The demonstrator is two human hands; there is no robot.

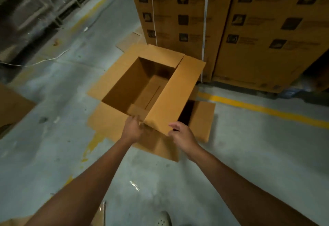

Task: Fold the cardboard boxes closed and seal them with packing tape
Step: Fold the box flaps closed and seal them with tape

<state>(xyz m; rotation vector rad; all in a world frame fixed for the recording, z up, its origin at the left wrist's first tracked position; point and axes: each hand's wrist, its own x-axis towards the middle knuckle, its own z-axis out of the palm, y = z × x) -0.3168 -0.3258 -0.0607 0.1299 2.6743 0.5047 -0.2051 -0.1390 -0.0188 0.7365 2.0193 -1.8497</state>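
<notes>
An open brown cardboard box [124, 81] stands on the concrete floor in the middle of the view, empty inside. Its long right flap [174, 94] is folded partly over the opening; the left and far flaps lie spread outward. My left hand [132, 129] grips the near short flap at the box's near edge. My right hand [181, 135] pinches the near corner of the long right flap. No tape or tape dispenser is in view.
Tall stacked printed cartons [231, 21] strapped with white bands stand right behind the box. Another open box [201, 119] lies under or beside it at the right. A carton edge [12, 108] shows at left. Yellow floor line [267, 110] runs right. My shoe [162, 218] is at the bottom.
</notes>
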